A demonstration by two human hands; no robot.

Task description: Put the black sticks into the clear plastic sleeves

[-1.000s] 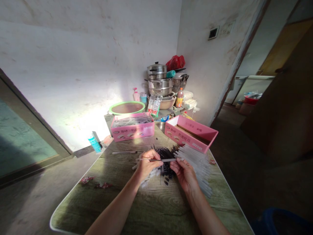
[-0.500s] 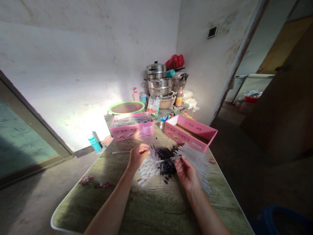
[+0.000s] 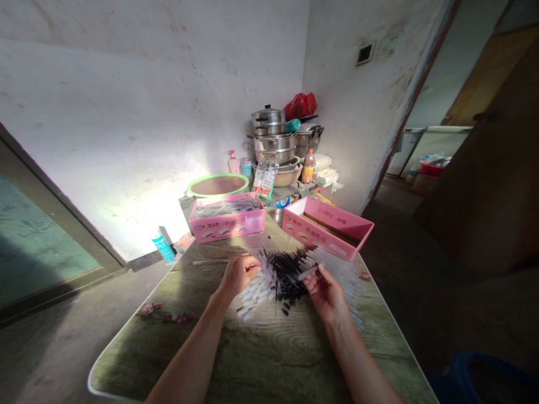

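My right hand [image 3: 326, 292] pinches a short translucent white tube [image 3: 308, 273] between thumb and fingers, its free end tilted down to the left. Under that end lies a pile of thin black sticks with black caps [image 3: 287, 272]. My left hand [image 3: 240, 276] has its fingertips drawn together at the upper edge of a heap of small white pieces [image 3: 255, 294]; whether anything is between them I cannot make out. Right of the black pile, long translucent tubes [image 3: 337, 269] lie side by side, partly covered by my right hand.
Two pink cardboard boxes stand at the back: the left box [image 3: 229, 227] holds many thin pieces, the right box [image 3: 332, 227] shows a brown bottom. Behind them are a green-rimmed basin [image 3: 218, 185], stacked pots [image 3: 273, 148] and a bottle [image 3: 309, 166]. A white stick [image 3: 210, 261] lies on the table [image 3: 269, 353].
The thin stick that reached left from the tube in my right hand no longer shows there. My right hand has shifted slightly right, and my left fingers have dipped and closed near the white heap.
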